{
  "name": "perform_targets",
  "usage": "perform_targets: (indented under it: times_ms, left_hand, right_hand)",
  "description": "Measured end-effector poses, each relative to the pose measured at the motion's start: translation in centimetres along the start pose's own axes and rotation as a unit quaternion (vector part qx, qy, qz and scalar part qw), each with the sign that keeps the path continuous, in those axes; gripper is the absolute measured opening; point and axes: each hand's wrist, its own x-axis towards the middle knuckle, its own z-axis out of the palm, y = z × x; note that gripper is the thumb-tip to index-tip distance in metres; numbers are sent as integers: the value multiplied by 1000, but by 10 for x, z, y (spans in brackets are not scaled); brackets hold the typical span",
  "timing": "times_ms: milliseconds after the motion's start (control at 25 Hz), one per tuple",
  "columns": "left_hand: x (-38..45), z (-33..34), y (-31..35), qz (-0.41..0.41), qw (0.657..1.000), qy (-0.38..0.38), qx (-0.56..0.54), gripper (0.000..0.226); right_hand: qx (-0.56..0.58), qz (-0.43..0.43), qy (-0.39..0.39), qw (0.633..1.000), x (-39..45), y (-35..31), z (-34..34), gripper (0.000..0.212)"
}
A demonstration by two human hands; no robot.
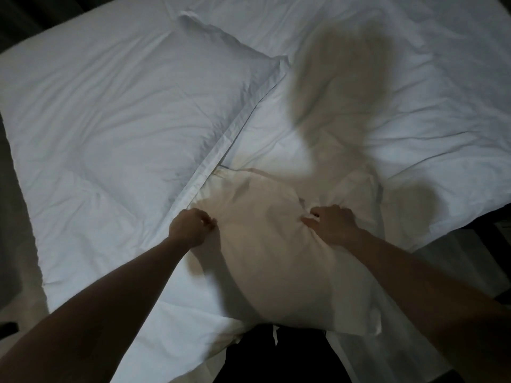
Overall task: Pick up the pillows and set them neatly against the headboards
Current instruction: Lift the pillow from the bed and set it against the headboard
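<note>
gripping pillow [279,244], both hands

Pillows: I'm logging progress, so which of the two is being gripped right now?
The near pillow, warm-lit: left hand and right hand pinch its fabric. The far pillow lies untouched.

Near pillow [279,244]: warm cream-white, plain. Far pillow [116,106]: cool bluish white, plain, unpatterned. Bed sheet [414,92]: white, grey-brown shadow patch across it.
</note>
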Motion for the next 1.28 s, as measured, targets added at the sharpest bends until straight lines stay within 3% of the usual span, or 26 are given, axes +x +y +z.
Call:
perform_targets:
  times_ms: [160,280,360,440,480,560,600,720,800,880,920,1040,1160,1280]
  left_hand:
    - [-38,-12,14,47,999,-13,11,30]
    - [-86,-20,23,100,992,18,-76,23]
    - [-111,-26,37,188,974,58,-110,21]
    - [-120,-34,62,284,950,57,-115,48]
    - [-119,-38,77,307,947,22,-87,65]
    - [-110,-47,108,305,949,-77,19,90]
    - [-107,-50,121,300,943,-116,79,91]
    - [-106,-43,137,304,926,-160,158,63]
    - [-110,-28,134,321,924,-132,163,34]
    - [-117,-18,125,325,930,-99,138,21]
    - [-121,-15,120,321,937,-95,103,21]
    - [-140,-14,105,317,942,-106,31,26]
    - [-156,-12,99,334,934,-120,33,29]
    - [-159,-12,92,334,932,-133,45,18]
  right_hand:
    - [84,-140,82,983,-87,2,-24,68]
    - [145,-207,83,964,-170,-3,-21,44]
    - [146,-206,92,963,-211,-1,-11,30]
    - [142,-195,99,965,-239,8,-4,23]
    - [136,-192,104,966,-249,15,-3,24]
    - [125,-185,117,968,-266,29,1,28]
    - [119,-177,128,969,-272,35,4,30]
    - [123,-128,148,973,-284,44,14,33]
    - [145,-111,137,974,-280,43,16,33]
    - [158,-120,157,968,-271,41,12,26]
    - [175,-119,175,962,-263,40,8,28]
    - [244,-68,178,951,-235,33,-22,75]
    - [181,-30,80,980,-209,27,-36,99]
    - [152,-4,-17,988,-205,26,-22,107]
